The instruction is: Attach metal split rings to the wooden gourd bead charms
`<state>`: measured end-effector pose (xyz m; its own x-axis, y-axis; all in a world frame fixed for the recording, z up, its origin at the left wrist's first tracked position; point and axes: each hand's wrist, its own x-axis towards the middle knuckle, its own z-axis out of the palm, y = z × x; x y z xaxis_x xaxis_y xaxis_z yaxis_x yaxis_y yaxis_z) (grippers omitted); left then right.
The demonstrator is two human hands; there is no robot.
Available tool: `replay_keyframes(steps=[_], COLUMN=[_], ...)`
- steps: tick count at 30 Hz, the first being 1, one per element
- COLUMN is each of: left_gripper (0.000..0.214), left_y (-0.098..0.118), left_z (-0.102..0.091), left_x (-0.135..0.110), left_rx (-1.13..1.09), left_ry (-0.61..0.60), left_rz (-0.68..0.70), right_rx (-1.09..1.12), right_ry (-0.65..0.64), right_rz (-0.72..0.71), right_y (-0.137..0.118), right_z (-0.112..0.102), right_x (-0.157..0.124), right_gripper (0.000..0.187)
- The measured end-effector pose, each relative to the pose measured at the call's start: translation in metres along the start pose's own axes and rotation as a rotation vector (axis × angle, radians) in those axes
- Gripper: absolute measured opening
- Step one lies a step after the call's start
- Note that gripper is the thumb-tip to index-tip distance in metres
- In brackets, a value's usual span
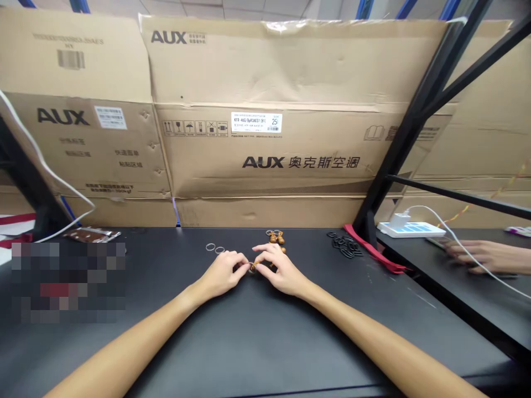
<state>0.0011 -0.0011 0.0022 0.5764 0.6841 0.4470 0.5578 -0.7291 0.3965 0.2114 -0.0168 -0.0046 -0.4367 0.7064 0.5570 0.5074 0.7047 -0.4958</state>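
Observation:
Both my hands meet at the middle of the black table (pixel 257 331). My left hand (pixel 222 273) is closed in a pinch on a small metal ring (pixel 251 269). My right hand (pixel 282 269) is pinched on a small brown charm (pixel 258 262) held against that ring. Just behind my right hand lie a few more brown charms (pixel 276 237). Two loose metal rings (pixel 214 248) lie on the table behind my left hand.
A heap of black rings (pixel 346 245) lies to the right, beside a red strip (pixel 373 251). Large AUX cardboard boxes (pixel 290 110) wall the back. A black frame post (pixel 406 132) divides off another table, where another person's hand (pixel 483 257) rests near a white power strip (pixel 410 228).

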Motion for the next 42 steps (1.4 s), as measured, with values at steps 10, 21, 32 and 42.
replay_keyframes(steps=[10,21,32,42], left_gripper=[0.029,0.026,0.012,0.021], left_y=[0.004,0.005,0.006,0.006], left_z=[-0.009,-0.012,-0.007,0.0], left_x=[0.002,0.004,0.004,0.004], left_rx=[-0.37,-0.411,-0.458,-0.448], left_ry=[-0.125,-0.203,-0.107,-0.007], left_rz=[-0.199,-0.167,-0.092,-0.195], right_rx=[-0.029,-0.109,-0.131,-0.122], right_ry=[0.041,0.073,0.059,0.018], right_rz=[0.03,0.004,-0.003,-0.084], right_y=[0.005,0.005,0.006,0.0], right_z=[0.002,0.005,0.006,0.004], right_x=[0.0,0.0,0.0,0.001], right_gripper=[0.009,0.008,0.009,0.009])
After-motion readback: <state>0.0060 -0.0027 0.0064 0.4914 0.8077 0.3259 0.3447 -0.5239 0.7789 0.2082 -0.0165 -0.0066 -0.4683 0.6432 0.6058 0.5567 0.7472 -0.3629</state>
